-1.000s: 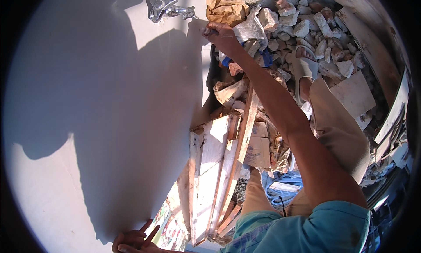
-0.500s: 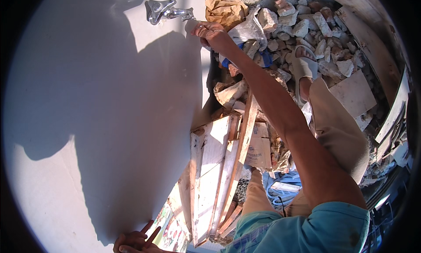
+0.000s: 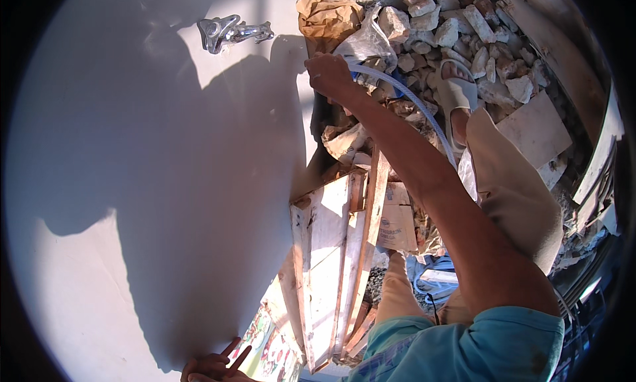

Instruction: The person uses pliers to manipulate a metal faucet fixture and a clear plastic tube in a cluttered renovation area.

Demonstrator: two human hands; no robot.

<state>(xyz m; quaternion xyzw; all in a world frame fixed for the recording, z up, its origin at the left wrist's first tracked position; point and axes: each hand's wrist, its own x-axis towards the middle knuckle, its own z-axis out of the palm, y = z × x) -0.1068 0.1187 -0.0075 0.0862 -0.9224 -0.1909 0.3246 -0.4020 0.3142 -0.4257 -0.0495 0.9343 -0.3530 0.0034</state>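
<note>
My right hand (image 3: 329,76) is closed beside the pale grey smooth surface (image 3: 199,163), its fingers wrapped around the end of a pale blue, semi-clear hose (image 3: 417,102). From that fist the hose curves over the rubble and passes behind my forearm. A shiny chrome tap (image 3: 232,32) juts from the grey surface, a short way beyond and left of the fist, not touching it. At the lower left, my left hand (image 3: 213,369) is against or close to the grey surface. Two of its fingers are stretched apart, with nothing visible in them.
Broken rubble (image 3: 457,38) covers the ground at the far right, where my sandalled foot (image 3: 457,94) stands. Crumpled brown paper (image 3: 328,18) lies near the tap. Wooden boards (image 3: 328,263) lean close to the grey surface. Coiled blue hose (image 3: 430,269) and a cardboard piece (image 3: 397,226) lie near my legs.
My right hand has drawn back from the tap's spout, toward me, and the hose has come into sight behind the fist. The left hand keeps nearly the same pose.
</note>
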